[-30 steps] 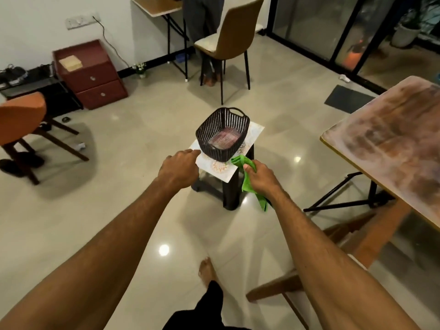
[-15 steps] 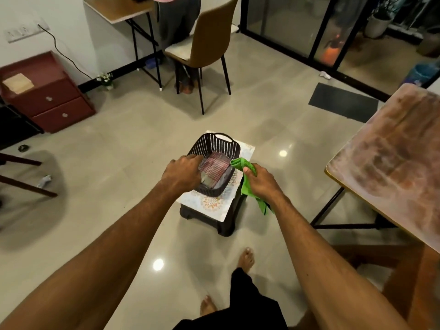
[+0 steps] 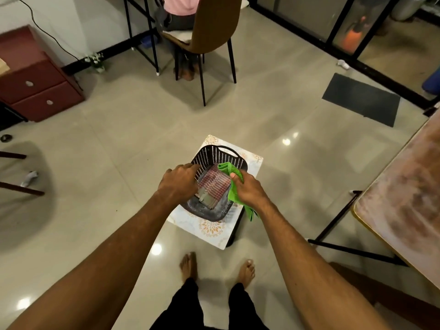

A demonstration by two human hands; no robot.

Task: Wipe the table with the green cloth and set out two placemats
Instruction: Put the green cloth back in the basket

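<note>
A black perforated basket (image 3: 214, 151) stands on a small stool with a patterned white top (image 3: 209, 228) in front of my bare feet. Folded red-striped placemats (image 3: 214, 186) lie inside the basket. My left hand (image 3: 178, 184) reaches over the basket's left rim to the placemats' edge, its fingertips hidden. Above the basket's right side, my right hand (image 3: 247, 190) grips the green cloth (image 3: 232, 172), which hangs down past my wrist. The worn wooden table (image 3: 404, 198) is at the right edge.
A brown chair (image 3: 214, 25) with a seated person in pink (image 3: 178, 5) is straight ahead. A red drawer unit (image 3: 35, 82) stands at the far left and a dark floor mat (image 3: 362, 98) lies at the right. Black table legs (image 3: 338, 215) stand near the stool.
I have stepped closer, and the view tilted down over the basket. My left hand moved from the stool's edge into the basket. My right hand brought the green cloth over the basket.
</note>
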